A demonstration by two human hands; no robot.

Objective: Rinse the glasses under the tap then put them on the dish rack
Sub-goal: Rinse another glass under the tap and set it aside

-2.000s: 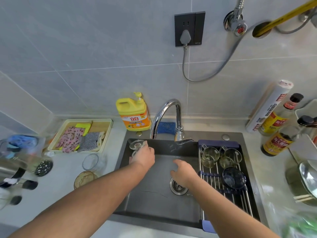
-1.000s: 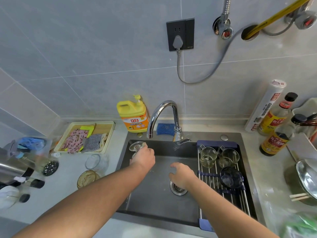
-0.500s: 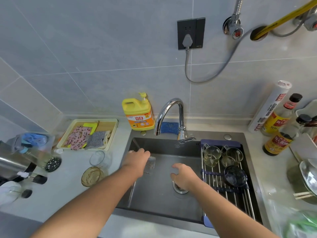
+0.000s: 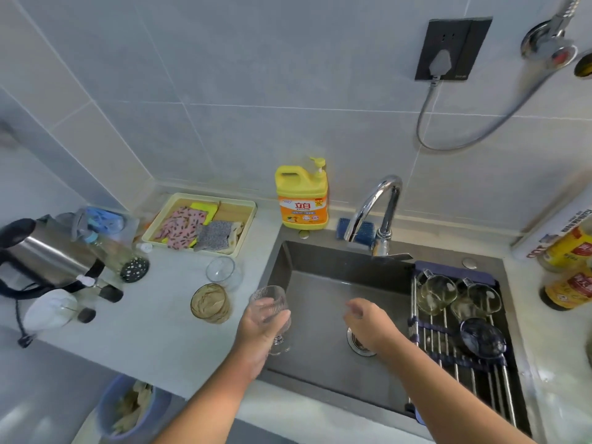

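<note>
left hand (image 4: 261, 328): clamped on ribbed glass (image 4: 270, 310), stem partly hidden
right hand (image 4: 368, 320): loosely curled, empty, over sink (image 4: 320, 373)

Clear ribbed glass (image 4: 268, 304) in my left hand (image 4: 260, 328); yellow soap jug (image 4: 301, 193) with orange label, pink speckled cloth (image 4: 182, 226), amber tumbler (image 4: 209, 303), dark grey sink (image 4: 320, 363).

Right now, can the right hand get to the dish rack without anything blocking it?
Probably yes. The right hand is empty, over the sink, and the dish rack lies just to its right with nothing between them.
</note>
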